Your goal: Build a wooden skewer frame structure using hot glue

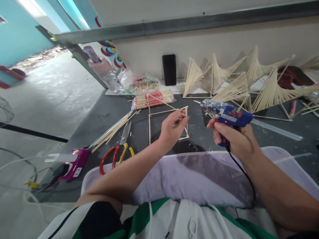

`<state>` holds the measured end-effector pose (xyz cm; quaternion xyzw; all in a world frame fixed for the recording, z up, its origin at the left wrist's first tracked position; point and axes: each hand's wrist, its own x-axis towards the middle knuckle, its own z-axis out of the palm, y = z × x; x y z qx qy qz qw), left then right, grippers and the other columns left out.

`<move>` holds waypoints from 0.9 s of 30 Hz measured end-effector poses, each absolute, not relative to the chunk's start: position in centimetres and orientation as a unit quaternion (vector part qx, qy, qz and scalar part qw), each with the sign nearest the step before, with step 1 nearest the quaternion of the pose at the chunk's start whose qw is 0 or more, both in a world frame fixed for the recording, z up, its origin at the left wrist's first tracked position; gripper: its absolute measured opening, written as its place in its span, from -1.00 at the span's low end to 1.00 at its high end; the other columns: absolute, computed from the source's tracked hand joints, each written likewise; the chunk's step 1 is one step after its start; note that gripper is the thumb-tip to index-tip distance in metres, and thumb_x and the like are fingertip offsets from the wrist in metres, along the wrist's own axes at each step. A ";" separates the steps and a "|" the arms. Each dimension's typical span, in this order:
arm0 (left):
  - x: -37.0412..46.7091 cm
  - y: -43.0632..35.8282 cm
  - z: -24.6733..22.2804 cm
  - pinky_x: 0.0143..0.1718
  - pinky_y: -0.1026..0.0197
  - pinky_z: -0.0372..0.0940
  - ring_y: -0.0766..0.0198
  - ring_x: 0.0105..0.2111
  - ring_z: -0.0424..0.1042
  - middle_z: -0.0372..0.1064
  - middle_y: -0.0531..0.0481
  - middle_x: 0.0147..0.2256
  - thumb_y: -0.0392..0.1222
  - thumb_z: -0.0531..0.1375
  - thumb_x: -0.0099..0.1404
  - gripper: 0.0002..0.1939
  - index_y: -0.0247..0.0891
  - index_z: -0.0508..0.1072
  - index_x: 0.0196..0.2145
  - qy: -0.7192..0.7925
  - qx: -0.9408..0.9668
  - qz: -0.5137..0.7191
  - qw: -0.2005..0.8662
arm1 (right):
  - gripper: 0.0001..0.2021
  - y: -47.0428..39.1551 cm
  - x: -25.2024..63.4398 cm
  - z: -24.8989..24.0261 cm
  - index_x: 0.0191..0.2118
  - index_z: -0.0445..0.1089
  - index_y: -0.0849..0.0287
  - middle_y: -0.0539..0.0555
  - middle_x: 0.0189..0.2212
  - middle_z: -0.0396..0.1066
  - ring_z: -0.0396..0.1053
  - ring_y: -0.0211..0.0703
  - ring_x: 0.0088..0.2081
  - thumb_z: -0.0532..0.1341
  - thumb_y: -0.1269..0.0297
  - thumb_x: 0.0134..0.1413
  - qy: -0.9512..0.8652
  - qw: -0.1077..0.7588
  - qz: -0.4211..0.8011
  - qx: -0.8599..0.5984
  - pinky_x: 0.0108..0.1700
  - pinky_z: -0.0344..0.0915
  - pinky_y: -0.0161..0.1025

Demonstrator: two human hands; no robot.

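My left hand (173, 127) pinches the corner of a thin bamboo stick frame (159, 114), grip closed on it, holding it tilted just above the dark bench (104, 116). My right hand (234, 137) is wrapped tight around a blue glue gun (228, 114), its nozzle pointing left toward the frame, near but apart. Red-handled scissors (114, 154) lie on the bench to the left.

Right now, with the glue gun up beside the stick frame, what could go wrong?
1. The left hand pinches the stick frame at its corner, close to the glue gun nozzle; hot glue could reach the fingers.
2. The thin frame may flex or come apart under the pinch.
3. The gun's cord runs across the lap and could snag.
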<state>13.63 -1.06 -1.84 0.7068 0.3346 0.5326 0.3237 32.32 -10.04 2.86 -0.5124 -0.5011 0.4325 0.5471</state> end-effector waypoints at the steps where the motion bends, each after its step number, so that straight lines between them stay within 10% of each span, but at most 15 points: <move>1: 13.7 -1.1 -1.9 -0.25 0.25 0.30 0.26 -0.19 0.47 0.51 -0.16 -0.11 -0.14 0.21 0.32 -0.84 -0.26 0.46 -0.38 0.335 0.706 0.528 0.334 | -0.76 -10.2 32.3 2.8 -0.33 0.45 0.13 -0.06 -0.67 0.31 0.24 -0.27 -0.60 0.28 0.05 0.10 -0.499 0.541 0.429 -0.523 -0.52 0.20 -0.27; 7: 13.9 -1.2 -1.5 -0.12 0.20 0.34 0.12 0.07 0.47 0.52 -0.19 -0.06 -0.18 0.20 0.32 -0.83 -0.25 0.45 -0.42 0.339 0.711 0.514 0.340 | -0.72 -11.1 31.4 3.2 -0.35 0.47 0.13 -0.05 -0.71 0.31 0.26 -0.24 -0.66 0.29 0.00 0.01 -0.498 0.490 0.363 -0.617 -0.55 0.23 -0.26; 27: 14.1 -1.3 -0.9 -0.09 0.16 0.36 0.16 -0.07 0.52 0.54 -0.15 -0.18 -0.21 0.20 0.29 -0.84 -0.25 0.43 -0.45 0.354 0.708 0.502 0.348 | -0.67 -10.2 31.7 3.3 -0.54 0.44 0.12 0.04 -0.59 0.43 0.34 -0.21 -0.55 0.28 -0.01 0.05 -0.550 0.456 0.266 -0.648 -0.56 0.25 -0.28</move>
